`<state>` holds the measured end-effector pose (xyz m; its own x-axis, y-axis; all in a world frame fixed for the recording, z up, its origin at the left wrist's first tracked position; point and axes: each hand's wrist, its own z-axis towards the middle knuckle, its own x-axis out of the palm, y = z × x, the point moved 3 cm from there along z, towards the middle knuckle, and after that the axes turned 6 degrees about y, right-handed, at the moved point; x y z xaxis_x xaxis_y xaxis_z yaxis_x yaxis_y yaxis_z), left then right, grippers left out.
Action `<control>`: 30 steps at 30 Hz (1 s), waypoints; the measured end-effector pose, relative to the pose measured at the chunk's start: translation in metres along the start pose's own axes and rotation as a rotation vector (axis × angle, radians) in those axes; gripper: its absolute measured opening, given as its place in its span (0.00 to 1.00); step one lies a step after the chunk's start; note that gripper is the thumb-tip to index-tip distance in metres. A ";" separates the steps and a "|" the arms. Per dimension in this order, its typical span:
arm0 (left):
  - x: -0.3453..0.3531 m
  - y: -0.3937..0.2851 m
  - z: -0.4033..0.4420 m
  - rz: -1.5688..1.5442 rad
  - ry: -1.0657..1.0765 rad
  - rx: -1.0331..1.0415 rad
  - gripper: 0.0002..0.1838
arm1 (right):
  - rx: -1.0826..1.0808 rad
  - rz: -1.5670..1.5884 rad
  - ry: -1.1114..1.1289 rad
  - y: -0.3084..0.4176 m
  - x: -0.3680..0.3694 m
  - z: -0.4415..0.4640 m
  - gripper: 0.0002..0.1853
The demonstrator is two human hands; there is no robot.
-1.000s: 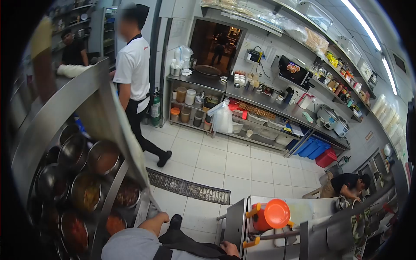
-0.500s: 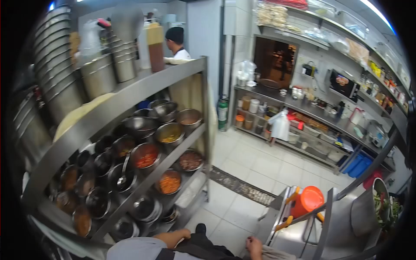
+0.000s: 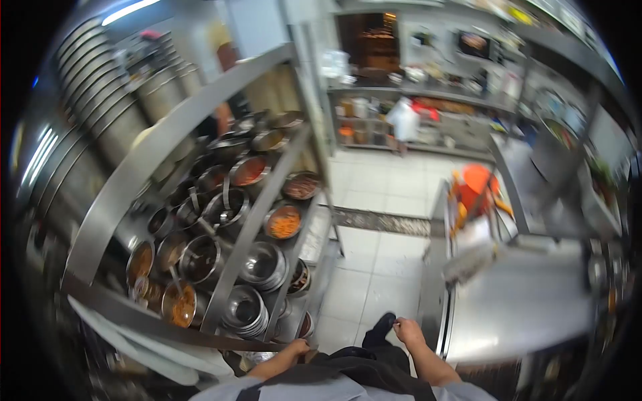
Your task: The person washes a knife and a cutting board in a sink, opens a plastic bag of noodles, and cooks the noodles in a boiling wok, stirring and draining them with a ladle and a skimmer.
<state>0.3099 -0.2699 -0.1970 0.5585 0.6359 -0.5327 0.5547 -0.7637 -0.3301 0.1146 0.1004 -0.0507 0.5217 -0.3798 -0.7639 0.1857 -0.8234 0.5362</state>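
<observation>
The left hand (image 3: 294,349) is held low by the metal rack (image 3: 251,234), pretty close to the steel bowls (image 3: 244,310) stacked on it, though whether its fingers are apart or together can't be told. The right hand (image 3: 407,329) is held near the steel counter (image 3: 525,294), fingers kinda curled together.
</observation>
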 end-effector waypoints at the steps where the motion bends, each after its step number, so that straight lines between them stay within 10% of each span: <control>1: 0.008 0.006 -0.011 0.075 0.054 0.030 0.19 | 0.005 0.006 0.027 -0.005 0.025 -0.024 0.13; 7: 0.135 0.109 -0.054 -0.402 0.413 -0.081 0.08 | -0.031 0.005 0.255 -0.013 0.133 -0.198 0.11; 11: 0.145 0.070 -0.088 0.029 0.479 0.004 0.07 | 0.293 0.118 0.063 -0.057 0.104 -0.278 0.12; 22: 0.089 -0.139 -0.027 0.655 0.409 0.062 0.07 | 0.956 0.433 -0.337 -0.156 0.137 -0.507 0.13; 27: 0.147 -0.294 -0.011 0.555 0.157 0.040 0.07 | 0.939 0.450 -0.209 -0.184 0.196 -0.621 0.13; 29: 0.218 -0.342 -0.025 0.371 0.129 0.214 0.07 | 1.013 0.466 -0.139 -0.212 0.198 -0.674 0.13; 30: 0.258 -0.370 -0.039 0.973 0.360 0.592 0.09 | 1.056 0.481 -0.109 -0.225 0.205 -0.692 0.13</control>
<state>0.2725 0.1812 -0.1824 0.7802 -0.3154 -0.5402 -0.5147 -0.8145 -0.2677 0.7559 0.5000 -0.0792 0.2653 -0.7404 -0.6176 -0.8245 -0.5062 0.2527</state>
